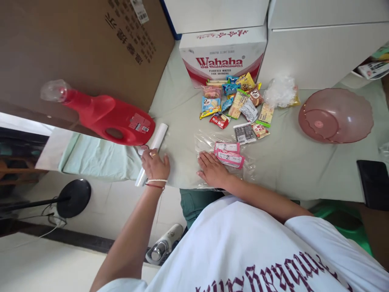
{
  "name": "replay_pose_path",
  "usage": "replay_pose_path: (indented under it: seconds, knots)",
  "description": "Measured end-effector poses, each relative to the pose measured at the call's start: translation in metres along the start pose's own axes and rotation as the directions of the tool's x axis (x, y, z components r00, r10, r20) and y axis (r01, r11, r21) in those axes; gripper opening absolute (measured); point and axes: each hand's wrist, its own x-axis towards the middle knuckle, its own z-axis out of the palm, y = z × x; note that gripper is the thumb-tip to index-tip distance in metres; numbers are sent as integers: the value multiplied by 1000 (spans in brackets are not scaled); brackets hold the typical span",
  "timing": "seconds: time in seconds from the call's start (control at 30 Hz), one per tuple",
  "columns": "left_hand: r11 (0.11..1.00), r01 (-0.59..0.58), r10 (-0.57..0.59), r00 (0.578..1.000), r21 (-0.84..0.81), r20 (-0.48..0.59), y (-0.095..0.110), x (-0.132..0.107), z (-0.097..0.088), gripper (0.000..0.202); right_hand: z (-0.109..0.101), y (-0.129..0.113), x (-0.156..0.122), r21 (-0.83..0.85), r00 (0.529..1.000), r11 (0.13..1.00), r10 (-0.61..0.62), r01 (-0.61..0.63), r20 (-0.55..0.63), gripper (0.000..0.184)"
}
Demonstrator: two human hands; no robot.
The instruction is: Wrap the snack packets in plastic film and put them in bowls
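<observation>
A white plastic roll (159, 137) lies slantwise near the table's left front edge. My left hand (155, 166) is over its middle, fingers on one side and thumb on the other, hiding part of it. Under my right hand (214, 172), which presses flat with fingers stretched out, is a clear plastic bag (202, 142). Two pink-edged packets with white labels (230, 159) lie at the fingertips, on or in the bag; I cannot tell which. Several small wrapped snacks (238, 105) are heaped just beyond it.
A red jug (114, 117) lies at the left beside a large cardboard box (91, 52). A Wahaha carton (223, 52) stands behind the snacks. To the right are a crumpled clear bag (281, 92), a pink translucent bowl (349, 117) and a black phone (375, 182) at the edge.
</observation>
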Motion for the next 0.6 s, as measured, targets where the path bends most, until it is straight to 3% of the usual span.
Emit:
replay_pose_path:
  seconds: [0.07,0.13,0.2,0.27,0.33,0.43,0.47,0.53,0.6]
  knots:
    - [941,-184,170,983,-282,-75,26,-18,6,36,-7,0,6,56,1000,998,-3,4,-3,53]
    - [816,-296,252,955,-496,-156,58,-36,14,31,-16,2,12,170,1000,985,-4,6,-7,43]
    - [725,-344,283,939,-596,-197,84,-50,23,31,-25,5,19,320,1000,947,27,-26,0,36]
    - [693,-337,322,936,-638,-145,96,-59,35,36,-32,9,25,455,994,885,105,-102,20,34]
    - [714,-305,360,932,-630,-43,94,-64,48,42,-38,14,27,602,974,772,221,-204,46,33]
    - [760,-314,418,907,-569,58,73,-68,61,47,-48,19,21,802,921,515,376,-302,105,31]
    - [762,-331,441,894,-556,72,65,-69,62,49,-51,19,17,823,911,475,396,-312,116,31]
    - [752,-353,480,872,-557,96,51,-68,61,53,-59,17,4,795,915,514,384,-323,123,35]
    - [732,-346,499,859,-586,116,42,-65,58,55,-64,10,-12,682,945,662,290,-310,149,39]
